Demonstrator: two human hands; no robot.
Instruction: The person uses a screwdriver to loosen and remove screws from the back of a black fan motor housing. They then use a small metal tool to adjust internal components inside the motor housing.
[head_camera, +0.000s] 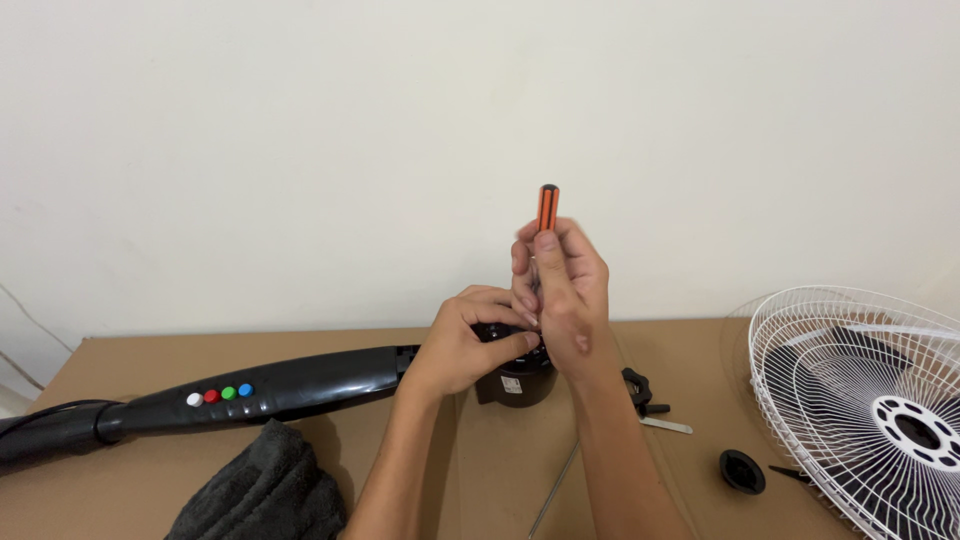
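Right hand (562, 290) closed in a fist around an orange-and-black striped screwdriver (547, 207), handle end sticking up above the knuckles. Long axis nearly vertical, handle pointing up toward the wall, shaft pointing down into the black motor housing (515, 380); shaft and tip hidden behind the fingers. Left hand (465, 345) curled over the top and left flank of that housing, thumb across its front, fingers wrapped round the back, holding it firmly. Housing standing at the middle of the brown table (130, 470), joined on its left to a long black fan neck (300, 385) lying on its side, long axis running left to right, slightly lower at the left end. On that neck, a row of four round buttons (220, 394): white, red, green, blue. Dark grey cloth (265, 490) bunched just in front of the neck. Right of the hands, a small black knob (640, 385) beside a pale flat strip, then a round black cap (742, 470). Far right, a white wire fan guard (860, 400) with black blades behind it.
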